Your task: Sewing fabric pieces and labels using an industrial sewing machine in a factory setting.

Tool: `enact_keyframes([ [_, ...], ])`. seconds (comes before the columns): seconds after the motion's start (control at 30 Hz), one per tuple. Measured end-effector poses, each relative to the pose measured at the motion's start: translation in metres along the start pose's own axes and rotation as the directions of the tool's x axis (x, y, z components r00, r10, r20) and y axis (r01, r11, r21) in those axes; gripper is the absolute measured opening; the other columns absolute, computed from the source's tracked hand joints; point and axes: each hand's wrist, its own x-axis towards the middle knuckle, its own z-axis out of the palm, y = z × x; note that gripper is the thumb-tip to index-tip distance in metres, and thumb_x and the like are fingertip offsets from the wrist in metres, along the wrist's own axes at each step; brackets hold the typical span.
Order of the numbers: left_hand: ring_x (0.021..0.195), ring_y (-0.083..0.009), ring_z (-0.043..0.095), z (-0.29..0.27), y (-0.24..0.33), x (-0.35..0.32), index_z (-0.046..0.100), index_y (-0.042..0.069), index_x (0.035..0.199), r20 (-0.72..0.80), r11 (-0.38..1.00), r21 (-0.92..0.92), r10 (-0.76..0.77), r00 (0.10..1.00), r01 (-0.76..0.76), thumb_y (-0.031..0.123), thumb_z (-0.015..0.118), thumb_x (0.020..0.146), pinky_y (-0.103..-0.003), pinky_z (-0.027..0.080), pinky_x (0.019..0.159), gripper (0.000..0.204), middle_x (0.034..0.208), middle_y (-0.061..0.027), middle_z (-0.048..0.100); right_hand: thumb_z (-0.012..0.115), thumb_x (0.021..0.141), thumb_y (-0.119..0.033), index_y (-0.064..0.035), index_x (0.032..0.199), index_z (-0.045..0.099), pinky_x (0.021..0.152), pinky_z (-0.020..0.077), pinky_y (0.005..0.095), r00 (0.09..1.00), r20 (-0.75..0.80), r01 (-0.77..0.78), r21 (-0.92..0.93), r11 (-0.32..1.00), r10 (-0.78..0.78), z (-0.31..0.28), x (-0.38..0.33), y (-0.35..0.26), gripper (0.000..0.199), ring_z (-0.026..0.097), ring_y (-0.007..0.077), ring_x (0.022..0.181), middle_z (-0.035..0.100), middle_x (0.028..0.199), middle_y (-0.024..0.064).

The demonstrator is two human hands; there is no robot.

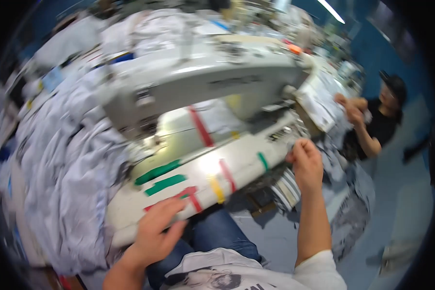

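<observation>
A white industrial sewing machine [188, 79] stands across the table in front of me. My left hand [157, 229] is over the near left edge of the white sewing table [246, 162], fingers and thumb apart, holding nothing that I can see. Beneath its fingertips lies red tape [195, 203], with green tape [165, 184] just beyond. My right hand [306, 162] is raised at the table's right end, its fingers curled together. Whatever they hold, if anything, is too small and blurred to make out.
A large heap of pale grey-lilac cloth [72, 159] covers the left side, with white cloth [154, 29] piled behind the machine. At the right, a co-worker in a dark cap and black top [384, 116] has both hands raised near white fabric [319, 104]. Striped fabric [287, 188] hangs below the table.
</observation>
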Motion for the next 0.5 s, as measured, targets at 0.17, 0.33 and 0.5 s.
enact_keyframes([
  [0.17,0.098,-0.0213,0.065,0.020,-0.002,-0.005,0.056,0.002,0.129,-0.246,0.828,-0.561,-0.157,0.956,-0.009,0.000,0.063,0.088,-0.033,0.054,0.083,0.041,0.115,-0.0136,0.063,0.052,0.093,0.003,0.0009,0.095,0.056,0.073,0.0457,0.0231,0.836,0.548,-0.146,0.162,0.976,0.034,0.149,-0.082,-0.013,0.005,0.057,0.0105,0.079,0.058,0.091,0.0053],
  [0.33,0.082,-0.0219,0.065,-0.019,-0.001,-0.046,0.067,0.000,0.109,-0.466,0.930,-0.368,-0.190,0.864,0.005,0.001,0.066,0.088,-0.030,0.052,0.072,0.022,0.090,-0.0111,0.066,0.051,0.096,-0.004,0.0006,0.102,0.056,0.072,0.0428,0.0209,0.789,0.613,-0.065,0.138,0.988,-0.033,0.212,-0.121,-0.006,0.009,0.055,0.0089,0.080,0.058,0.095,0.0043],
  [0.5,0.078,-0.0145,0.065,-0.082,-0.005,-0.143,0.066,0.000,0.110,-0.631,0.878,-0.362,-0.477,0.611,0.313,0.003,0.063,0.090,-0.028,0.052,0.072,0.020,0.093,-0.0081,0.068,0.053,0.096,-0.004,0.0008,0.109,0.057,0.076,0.0449,0.0238,0.608,0.793,-0.076,0.110,0.991,-0.041,0.269,-0.152,-0.015,0.015,0.055,0.0113,0.083,0.060,0.098,0.0062],
])
